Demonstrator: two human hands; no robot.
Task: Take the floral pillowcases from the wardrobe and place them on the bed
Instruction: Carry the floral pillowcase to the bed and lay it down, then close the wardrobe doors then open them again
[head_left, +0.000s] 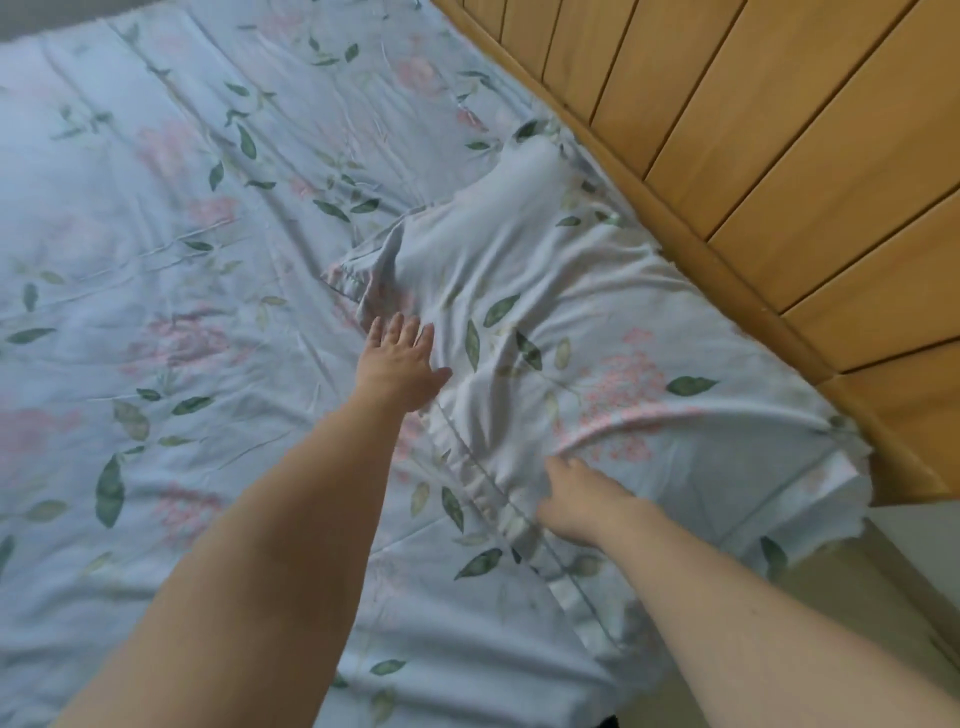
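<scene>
Here the left hand (397, 366) is pressing flat, fingers spread, on the pillowcase (524, 332) near the bed's (156, 208) headboard (753, 156) edge; the right hand (582, 501) is pinching its fold.

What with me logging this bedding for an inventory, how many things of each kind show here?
Hands: 2 (left hand, right hand)
Floral pillowcase heap: 1 (its layers cannot be told apart)
Floral bed sheet: 1
Wooden headboard: 1
Total: 5

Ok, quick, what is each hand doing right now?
Left hand: open, flat on the floral pillowcase, holding nothing.
Right hand: on the pillowcase's near edge; fingers blurred, grip cannot be told.
</scene>
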